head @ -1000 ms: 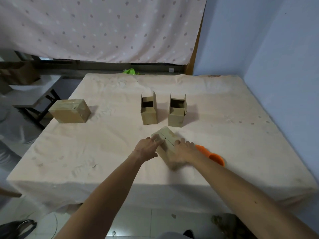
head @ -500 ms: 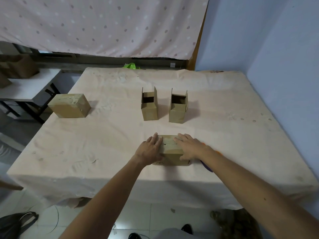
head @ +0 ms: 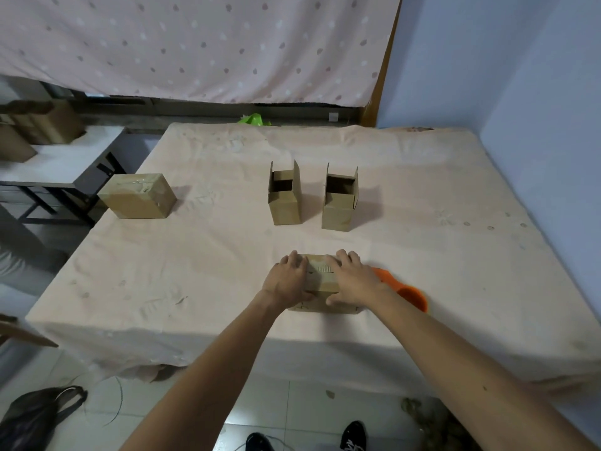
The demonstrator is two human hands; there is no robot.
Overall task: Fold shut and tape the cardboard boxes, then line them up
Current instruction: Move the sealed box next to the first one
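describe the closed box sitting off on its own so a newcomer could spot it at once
Start at the big cloth-covered table. Look to its left edge: a closed cardboard box lies there alone, with shiny tape on top. Unlike the two open boxes standing upright mid-table and the near box under the hands, it is shut and untouched.

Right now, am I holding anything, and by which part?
The small box, pressed on its top: left hand on the left end, right hand on the right end, fingers flat, no closed grip.
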